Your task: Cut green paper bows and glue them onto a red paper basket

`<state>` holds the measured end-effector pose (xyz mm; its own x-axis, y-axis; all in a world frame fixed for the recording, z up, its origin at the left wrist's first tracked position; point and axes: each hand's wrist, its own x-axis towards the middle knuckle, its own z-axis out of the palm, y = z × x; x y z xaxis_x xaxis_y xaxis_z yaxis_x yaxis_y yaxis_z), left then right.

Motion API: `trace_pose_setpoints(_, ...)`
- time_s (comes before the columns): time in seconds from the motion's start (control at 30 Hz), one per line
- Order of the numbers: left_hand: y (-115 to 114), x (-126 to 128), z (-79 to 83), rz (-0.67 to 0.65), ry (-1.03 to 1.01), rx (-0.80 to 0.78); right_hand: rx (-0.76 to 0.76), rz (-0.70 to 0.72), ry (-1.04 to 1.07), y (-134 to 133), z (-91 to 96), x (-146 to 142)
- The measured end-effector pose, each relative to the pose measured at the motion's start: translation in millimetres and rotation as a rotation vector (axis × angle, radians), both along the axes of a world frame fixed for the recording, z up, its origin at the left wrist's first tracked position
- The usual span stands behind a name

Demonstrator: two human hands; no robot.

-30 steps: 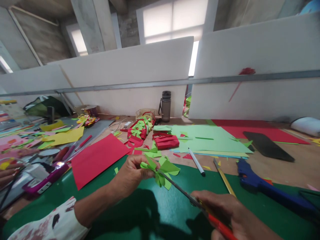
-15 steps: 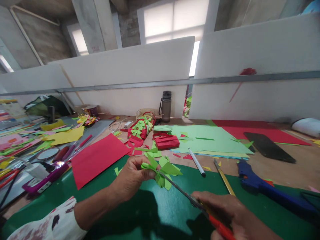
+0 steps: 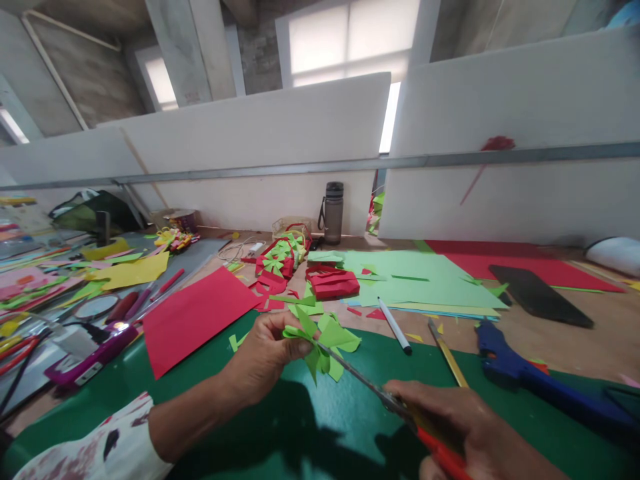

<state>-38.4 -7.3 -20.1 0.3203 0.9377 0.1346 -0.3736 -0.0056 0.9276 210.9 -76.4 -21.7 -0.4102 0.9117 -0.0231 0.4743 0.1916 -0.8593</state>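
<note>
Left hand [image 3: 260, 363]: thumb and forefinger pinched on a green paper flower [image 3: 333, 340], held over the green mat [image 3: 85, 413]; the other fingers fold behind, tips out of sight. Right hand [image 3: 460, 413]: curled round the red-handled scissors [image 3: 365, 380], the frame's lower edge cutting off handle ends and part of the hand; how the fingers sit in the loops, cannot tell. Blade tips reach the flower's middle, exact contact lost among petals. Near the right hand, a marker [image 3: 395, 327] and a yellow cutter [image 3: 447, 353], lower end hidden by that hand. Farther right, a blue glue gun [image 3: 503, 363], rear end dim. Leftward, a red sheet [image 3: 200, 317]. Beyond, folded red paper [image 3: 333, 283] and a bottle [image 3: 334, 213].
</note>
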Motion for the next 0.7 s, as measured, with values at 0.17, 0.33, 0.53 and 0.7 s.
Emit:
trace_pose_setpoints(0.17,-0.2,-0.6,0.6,0.012,0.004,0.004,-0.002,-0.003,0.009,-0.2,1.4,-0.8)
trace_pose_setpoints(0.33,-0.2,-0.7,1.6,0.054,0.043,0.008,0.026,0.002,-0.024,0.4,7.4,-4.5)
trace_pose_setpoints(0.53,-0.2,-0.8,1.6,0.055,0.064,0.003,0.07,-0.02,-0.06,1.8,6.5,-1.9)
trace_pose_setpoints(0.7,0.7,-1.1,-0.6,0.043,0.02,-0.015,0.053,-0.026,-0.059,2.1,5.0,-2.6)
